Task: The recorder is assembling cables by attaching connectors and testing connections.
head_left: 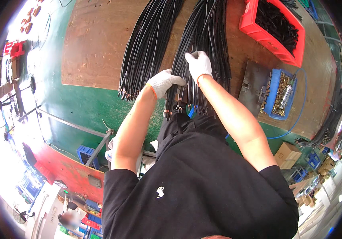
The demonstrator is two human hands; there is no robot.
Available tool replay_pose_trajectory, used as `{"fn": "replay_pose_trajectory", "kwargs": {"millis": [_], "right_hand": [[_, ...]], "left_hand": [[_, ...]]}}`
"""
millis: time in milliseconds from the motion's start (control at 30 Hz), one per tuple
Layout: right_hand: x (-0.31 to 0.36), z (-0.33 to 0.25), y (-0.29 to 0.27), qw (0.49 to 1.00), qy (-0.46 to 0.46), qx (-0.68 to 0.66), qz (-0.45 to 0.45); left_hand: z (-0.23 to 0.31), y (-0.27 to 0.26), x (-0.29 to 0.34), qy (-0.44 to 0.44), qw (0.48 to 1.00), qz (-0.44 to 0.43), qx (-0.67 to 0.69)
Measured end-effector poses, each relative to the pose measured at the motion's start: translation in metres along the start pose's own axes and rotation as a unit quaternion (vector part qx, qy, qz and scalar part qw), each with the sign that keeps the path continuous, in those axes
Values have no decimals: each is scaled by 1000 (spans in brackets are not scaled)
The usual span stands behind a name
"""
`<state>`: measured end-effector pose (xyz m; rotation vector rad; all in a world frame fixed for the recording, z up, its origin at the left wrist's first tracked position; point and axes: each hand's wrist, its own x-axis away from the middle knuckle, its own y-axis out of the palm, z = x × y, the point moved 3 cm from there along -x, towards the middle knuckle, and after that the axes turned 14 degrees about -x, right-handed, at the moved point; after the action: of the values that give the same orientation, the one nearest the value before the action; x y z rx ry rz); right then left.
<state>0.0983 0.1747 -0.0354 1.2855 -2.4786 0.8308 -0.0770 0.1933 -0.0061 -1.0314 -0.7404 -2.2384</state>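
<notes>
Two thick bundles of black cables lie on the brown wooden table, their ends toward me. The left bundle [147, 51] ends in bare copper-coloured tips. Over the right bundle [206, 32] both my hands are at work, in white gloves with orange cuffs. My left hand [165, 83] is closed round a few black cables at that bundle's left edge, near their ends. A little higher and to the right, my right hand [199, 66] rests over the same bundle with its fingers closed; what they pinch is hidden. Several cable ends [167, 114] hang past the table edge before my body.
A red crate [272, 46] of black parts stands at the far right. Nearer is a blue bin [273, 93] of small brass-coloured fittings with a metal tool on top, and a blue hose [304, 103]. A metal frame [71, 125] stands at left; a cardboard box [287, 155] sits lower right.
</notes>
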Motion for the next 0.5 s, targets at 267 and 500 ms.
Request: {"fn": "replay_pose_trajectory", "kwargs": {"millis": [267, 500], "right_hand": [[-11, -8, -23, 954, 142, -227, -132], [43, 1, -74, 893, 215, -327, -222]], "left_hand": [[19, 4, 17, 3, 999, 5, -45], [-6, 0, -5, -18, 999, 43, -22]]}}
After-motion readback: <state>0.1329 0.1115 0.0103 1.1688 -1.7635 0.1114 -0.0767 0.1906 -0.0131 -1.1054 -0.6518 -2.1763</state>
